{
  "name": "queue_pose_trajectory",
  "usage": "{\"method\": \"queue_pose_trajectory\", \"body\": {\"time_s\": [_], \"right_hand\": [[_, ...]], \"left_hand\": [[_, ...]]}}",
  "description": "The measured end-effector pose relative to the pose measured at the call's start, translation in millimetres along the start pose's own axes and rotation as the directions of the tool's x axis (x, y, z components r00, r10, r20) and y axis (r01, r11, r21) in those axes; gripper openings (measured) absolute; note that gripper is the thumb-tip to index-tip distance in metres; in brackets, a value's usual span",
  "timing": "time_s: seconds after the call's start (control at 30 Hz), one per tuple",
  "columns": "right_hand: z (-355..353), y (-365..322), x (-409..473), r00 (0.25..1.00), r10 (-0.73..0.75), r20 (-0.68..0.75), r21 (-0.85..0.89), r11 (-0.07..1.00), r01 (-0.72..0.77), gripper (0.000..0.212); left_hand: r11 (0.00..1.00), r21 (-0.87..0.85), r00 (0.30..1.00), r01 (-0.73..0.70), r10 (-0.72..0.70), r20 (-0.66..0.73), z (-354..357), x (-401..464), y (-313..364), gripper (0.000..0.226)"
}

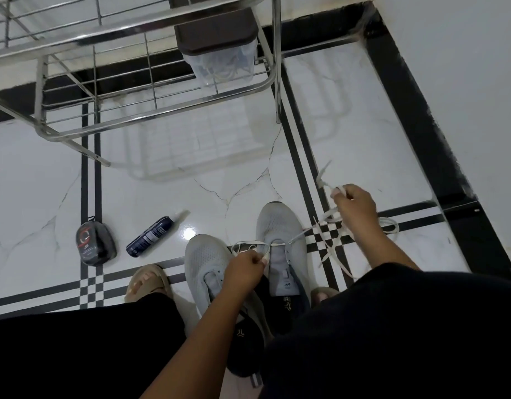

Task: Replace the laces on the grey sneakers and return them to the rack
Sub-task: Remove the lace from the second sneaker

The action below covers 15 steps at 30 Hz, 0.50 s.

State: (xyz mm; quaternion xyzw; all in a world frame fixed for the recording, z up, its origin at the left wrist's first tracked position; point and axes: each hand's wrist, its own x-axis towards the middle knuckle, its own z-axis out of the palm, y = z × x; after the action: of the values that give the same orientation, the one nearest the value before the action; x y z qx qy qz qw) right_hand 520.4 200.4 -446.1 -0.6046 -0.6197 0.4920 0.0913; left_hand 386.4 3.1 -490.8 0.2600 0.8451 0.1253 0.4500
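Observation:
Two grey sneakers stand side by side on the floor between my feet, the left sneaker (204,262) and the right sneaker (278,226). A white lace (330,240) runs through the lowest eyelets of the right sneaker. My left hand (244,270) pinches one end of that lace over the sneakers. My right hand (355,207) is raised to the right and grips the other end, whose loose length trails in loops over the floor. The left sneaker shows no lace.
A steel wire shoe rack (139,82) stands ahead, holding a clear box (222,57) with a brown lid and laces inside. A dark spray can (150,236) and a black pouch (94,243) lie on the tiles to the left. A wall (464,82) is on the right.

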Motion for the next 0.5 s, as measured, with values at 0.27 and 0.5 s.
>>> {"method": "queue_pose_trajectory", "body": {"time_s": [0.27, 0.5], "right_hand": [[11, 17, -52, 0.954, -0.161, 0.255, -0.621, 0.729, 0.289, 0.036], [60, 44, -58, 0.822, 0.17, 0.543, -0.713, 0.61, 0.346, 0.029]], "left_hand": [[0.944, 0.207, 0.937, -0.256, 0.295, -0.188, 4, 12, 25, 0.016], [0.745, 0.568, 0.926, -0.349, 0.369, 0.085, 10, 27, 35, 0.025]]}}
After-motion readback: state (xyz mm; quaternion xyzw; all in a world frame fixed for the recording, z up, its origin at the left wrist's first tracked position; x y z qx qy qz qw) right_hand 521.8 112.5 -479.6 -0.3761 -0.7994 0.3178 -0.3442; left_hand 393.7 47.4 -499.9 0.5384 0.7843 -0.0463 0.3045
